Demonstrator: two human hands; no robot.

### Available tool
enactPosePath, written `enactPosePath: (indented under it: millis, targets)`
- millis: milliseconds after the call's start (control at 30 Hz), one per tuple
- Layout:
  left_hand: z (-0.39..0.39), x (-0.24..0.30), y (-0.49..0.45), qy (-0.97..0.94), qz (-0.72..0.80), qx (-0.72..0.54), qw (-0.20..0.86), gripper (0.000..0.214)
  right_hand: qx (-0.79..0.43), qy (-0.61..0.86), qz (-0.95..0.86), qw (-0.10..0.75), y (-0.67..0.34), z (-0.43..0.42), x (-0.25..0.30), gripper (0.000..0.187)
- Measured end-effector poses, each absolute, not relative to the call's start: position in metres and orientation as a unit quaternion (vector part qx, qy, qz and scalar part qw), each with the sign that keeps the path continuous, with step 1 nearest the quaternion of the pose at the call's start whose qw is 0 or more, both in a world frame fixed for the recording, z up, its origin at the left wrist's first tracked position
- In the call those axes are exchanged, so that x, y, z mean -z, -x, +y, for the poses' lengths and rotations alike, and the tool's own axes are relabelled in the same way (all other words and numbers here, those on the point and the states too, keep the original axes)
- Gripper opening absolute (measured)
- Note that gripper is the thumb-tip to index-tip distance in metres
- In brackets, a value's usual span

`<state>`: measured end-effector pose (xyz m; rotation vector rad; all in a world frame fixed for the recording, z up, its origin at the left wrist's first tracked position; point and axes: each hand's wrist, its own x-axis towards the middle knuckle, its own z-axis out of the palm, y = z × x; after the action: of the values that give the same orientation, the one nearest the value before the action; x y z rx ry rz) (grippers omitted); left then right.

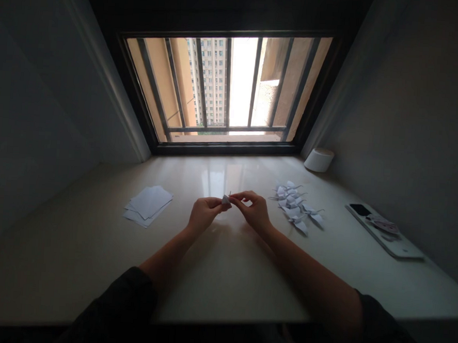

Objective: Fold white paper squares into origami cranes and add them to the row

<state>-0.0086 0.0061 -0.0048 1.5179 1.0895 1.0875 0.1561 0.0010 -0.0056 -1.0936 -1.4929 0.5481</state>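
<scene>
Daylight through 1 window (242,89) burns out white (the walls (419,110) stay dim). Soft glare streaks the countertop (215,274).

Left grip (204,211) and right grip (256,209) pinch a small folded paper (226,200) over the worktop (222,280). From it, flat sheets (149,204) lie at 9 o'clock, finished-looking paper shapes (292,201) at 3, the barred window (242,84) at 12.
</scene>
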Motion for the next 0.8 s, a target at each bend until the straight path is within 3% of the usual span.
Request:
enactPosePath:
  millis: [300,800]
  targets:
    - [0.0035,-0.0007,0.0059,-0.59,0.46,-0.428,0.507,0.035,-0.206,0.463,-0.648,0.568,-0.1556,-0.0015,0.0042,0.009]
    - [0.002,-0.0009,0.0034,-0.56,0.451,-0.467,0.514,0.035,-0.345,0.467,-0.588,0.563,-0.1525,0.0033,0.0085,0.021]
